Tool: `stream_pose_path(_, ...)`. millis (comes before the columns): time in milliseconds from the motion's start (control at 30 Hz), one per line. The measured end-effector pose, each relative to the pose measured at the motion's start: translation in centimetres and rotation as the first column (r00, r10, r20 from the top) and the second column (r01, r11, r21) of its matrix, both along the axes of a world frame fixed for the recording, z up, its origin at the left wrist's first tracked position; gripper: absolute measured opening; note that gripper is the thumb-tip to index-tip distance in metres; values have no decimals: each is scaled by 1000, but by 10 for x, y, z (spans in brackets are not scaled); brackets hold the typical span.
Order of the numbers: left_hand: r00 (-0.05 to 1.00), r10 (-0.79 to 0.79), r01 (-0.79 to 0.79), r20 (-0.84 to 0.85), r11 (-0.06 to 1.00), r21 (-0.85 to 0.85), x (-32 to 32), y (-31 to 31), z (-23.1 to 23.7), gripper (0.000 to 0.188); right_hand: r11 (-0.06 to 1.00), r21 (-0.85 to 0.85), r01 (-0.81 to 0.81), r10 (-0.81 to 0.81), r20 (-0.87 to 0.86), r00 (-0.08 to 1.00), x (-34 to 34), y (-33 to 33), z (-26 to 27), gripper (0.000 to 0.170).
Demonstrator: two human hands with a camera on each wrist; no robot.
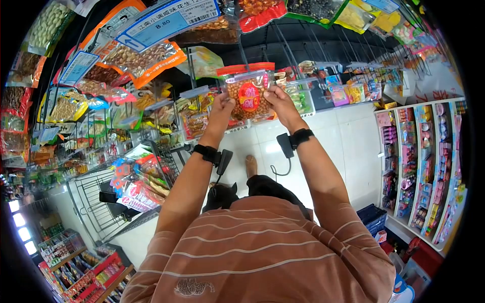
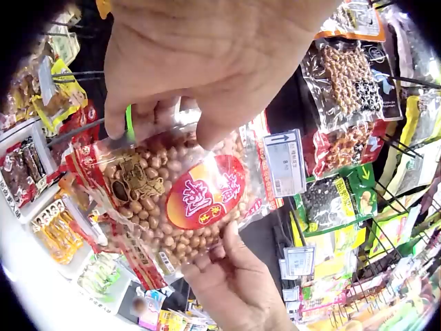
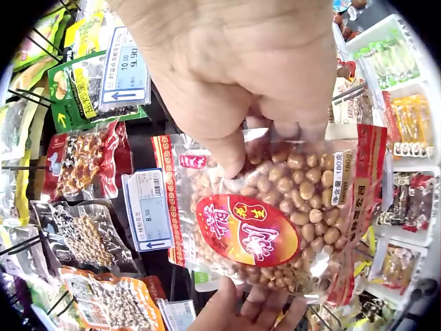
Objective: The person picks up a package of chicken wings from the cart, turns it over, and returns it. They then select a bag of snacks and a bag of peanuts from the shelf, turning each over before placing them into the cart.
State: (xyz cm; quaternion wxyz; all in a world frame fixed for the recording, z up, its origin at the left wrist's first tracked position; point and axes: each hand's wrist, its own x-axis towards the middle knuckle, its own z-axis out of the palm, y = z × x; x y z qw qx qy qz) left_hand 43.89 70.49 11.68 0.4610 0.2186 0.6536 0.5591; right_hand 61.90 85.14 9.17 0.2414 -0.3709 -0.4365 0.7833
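A rack [image 1: 413, 230] is standing well right of the right hand [image 1: 283, 104], and a cart [image 1: 88, 189] is standing left of the left hand [image 1: 221, 112]. Both hands are clamping a bag [image 1: 249, 96] between them by opposite sides. Beyond the hands, packets [image 1: 132, 56] are hanging, and a tag [image 1: 172, 25] is jutting out beside them

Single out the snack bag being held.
It's the bag of brown nuts with the red oval label: the left hand and right hand pinch its sides, while the other bags are in neither hand.
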Motion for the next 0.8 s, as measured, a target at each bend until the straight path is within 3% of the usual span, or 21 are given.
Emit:
stream_pose_path(33,1000,-3,3,12,1000,-13,-1,0,-3,51,1000,4,2,-2,6,1000,-1,1,0,26)
stream_pose_path(133,998,37,-24,-59,978,207,1,5,-6,58,1000,7,13,-13,15,1000,-9,6,-2,25)
stream_pose_path(233,986,95,-78,-135,989,124,3,-10,8,50,999,-14,48,-48,9,999,-21,15,-8,24)
stream_pose_path(333,970,17,-25,-243,999,-30,-3,-46,-12,63,991,-62,117,-119,-26,993,-37,24,-11,21)
stream_pose_path(433,977,41,-55,-207,996,-63,1,-81,5,62,993,-34,113,-116,-98,988,-54,44,-28,20)
stream_pose_path(467,976,24,-43,-214,996,-81,-4,-95,-7,61,991,-33,127,-127,-4,992,-59,47,-20,19)
stream_pose_path(500,975,13,-36,-220,994,-101,-11,-113,-21,60,989,-46,144,-146,-53,988,-66,50,-21,21)
stream_pose_path(567,968,15,-41,-252,994,-101,-21,-144,-36,58,978,76,192,-193,2,981,-75,52,-15,22)
stream_pose_path(633,952,58,-85,-301,993,-79,-30,-177,-42,55,973,199,117,-126,35,991,-76,64,-35,27)
stream_pose_path(667,960,84,-124,-269,983,-136,-24,-185,-6,53,958,278,73,-92,56,994,-74,67,-46,30)
stream_pose_path(700,948,78,-151,-307,963,-221,-25,-197,8,54,908,419,2,-65,135,989,-73,79,-62,28)
stream_pose_path(733,937,71,-182,-341,934,-306,-30,-213,12,54,758,629,-172,-27,294,955,-66,90,-80,27)
stream_pose_path(767,929,136,-234,-344,936,-264,-35,-230,0,55,382,805,-454,-128,533,836,-62,108,-95,28)
stream_pose_path(800,918,191,-276,-348,937,-214,-40,-247,-11,57,-13,757,-653,-351,608,712,-58,120,-105,30)
